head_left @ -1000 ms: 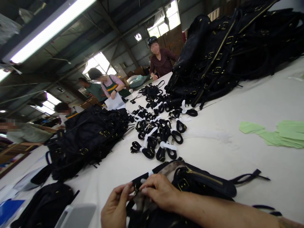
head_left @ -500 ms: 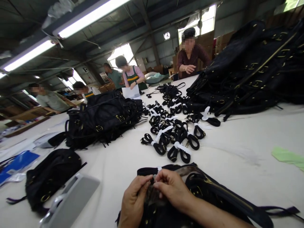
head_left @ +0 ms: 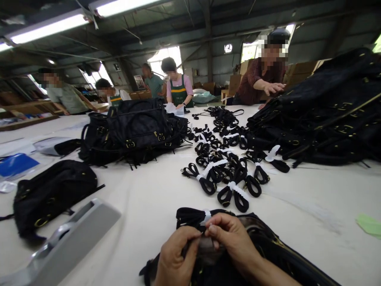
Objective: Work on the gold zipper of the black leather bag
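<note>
The left hand (head_left: pixel 178 256) and the right hand (head_left: pixel 236 240) keep their fingertips pinched together over the soft black bag with gold-coloured metal details (head_left: pixel 216 270), on the white table (head_left: pixel 143 202); what they pinch, I cannot tell.

Matt cloth bag (head_left: pixel 222 265), shiny metal buckles (head_left: pixel 161 137), smooth plastic dispenser (head_left: pixel 89 230) (satin at most), matt tabletop (head_left: pixel 143 194)
</note>
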A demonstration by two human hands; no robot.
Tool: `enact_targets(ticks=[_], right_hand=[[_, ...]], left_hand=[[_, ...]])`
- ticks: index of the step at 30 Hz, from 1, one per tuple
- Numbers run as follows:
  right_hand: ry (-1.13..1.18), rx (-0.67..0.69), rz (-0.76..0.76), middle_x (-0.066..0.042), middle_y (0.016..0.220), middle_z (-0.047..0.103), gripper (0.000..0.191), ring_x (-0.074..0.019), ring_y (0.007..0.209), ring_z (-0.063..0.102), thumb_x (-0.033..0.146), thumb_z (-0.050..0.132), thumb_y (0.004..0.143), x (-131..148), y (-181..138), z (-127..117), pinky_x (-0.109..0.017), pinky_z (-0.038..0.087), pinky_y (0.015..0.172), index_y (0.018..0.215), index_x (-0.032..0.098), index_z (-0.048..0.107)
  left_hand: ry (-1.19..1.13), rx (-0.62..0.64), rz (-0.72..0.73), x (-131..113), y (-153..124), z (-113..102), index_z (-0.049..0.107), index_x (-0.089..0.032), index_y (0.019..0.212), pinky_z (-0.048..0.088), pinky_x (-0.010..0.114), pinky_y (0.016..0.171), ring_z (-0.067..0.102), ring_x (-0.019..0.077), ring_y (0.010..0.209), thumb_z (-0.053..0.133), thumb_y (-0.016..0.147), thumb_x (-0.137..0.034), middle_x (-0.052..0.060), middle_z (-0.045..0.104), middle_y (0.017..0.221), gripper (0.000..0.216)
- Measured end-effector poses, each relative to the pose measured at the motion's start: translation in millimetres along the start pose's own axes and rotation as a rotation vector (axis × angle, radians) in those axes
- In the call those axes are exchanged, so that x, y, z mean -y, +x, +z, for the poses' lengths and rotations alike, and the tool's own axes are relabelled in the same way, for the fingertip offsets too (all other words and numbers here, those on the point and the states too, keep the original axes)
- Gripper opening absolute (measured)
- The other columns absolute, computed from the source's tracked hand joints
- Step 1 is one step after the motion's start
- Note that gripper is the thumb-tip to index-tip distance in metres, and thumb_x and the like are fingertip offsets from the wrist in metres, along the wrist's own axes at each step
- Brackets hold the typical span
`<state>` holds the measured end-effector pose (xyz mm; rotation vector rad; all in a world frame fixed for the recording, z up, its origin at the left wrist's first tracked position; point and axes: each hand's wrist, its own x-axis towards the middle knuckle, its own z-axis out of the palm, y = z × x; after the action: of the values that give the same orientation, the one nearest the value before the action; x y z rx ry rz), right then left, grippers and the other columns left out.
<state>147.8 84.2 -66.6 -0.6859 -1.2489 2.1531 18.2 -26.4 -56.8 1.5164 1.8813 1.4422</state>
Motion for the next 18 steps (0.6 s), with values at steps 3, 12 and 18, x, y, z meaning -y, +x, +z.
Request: enact_targets(ticks=[3,12,18], right_hand=[[0.002,-0.013,0.043,-0.001,0.065,0.062,0.04,-0.0054,0.045,0.045,0.045,0.084,0.06,-0.9,0.9,-1.8,-0.017,0.035,0.045,0.076,0.013,0.065],[-0.385,0.001,-0.049,0.0,0.062,0.055,0.031,-0.0094,0.056,0.046,0.042,0.077,0.069,-4.4,-3.0,1.4,-0.019,0.036,0.054,0.08,0.015,0.067],[-0.488,0.005,-0.114,-0.003,0.078,0.065,0.018,-0.0155,0.073,0.059,0.035,0.072,0.075,-4.6,-7.0,-1.4,-0.022,0.046,0.067,0.081,0.019,0.07]], left_hand=[[0.033,-0.016,0.135,0.3,0.2,1.7,0.065,-0.024,0.09,0.053,0.02,0.076,0.065,0.0131,0.082,0.055,0.088,-0.015,0.0,0.068,0.087,0.014],[-0.018,-0.09,0.169,-1.5,1.1,0.3,0.068,-0.028,0.093,0.054,0.015,0.076,0.067,0.0095,0.081,0.058,0.085,-0.009,-0.004,0.071,0.087,0.022],[0.002,-0.1,0.045,-2.3,0.3,2.5,0.069,-0.029,0.091,0.053,0.015,0.075,0.068,0.0104,0.079,0.059,0.085,-0.016,-0.005,0.072,0.085,0.017]])
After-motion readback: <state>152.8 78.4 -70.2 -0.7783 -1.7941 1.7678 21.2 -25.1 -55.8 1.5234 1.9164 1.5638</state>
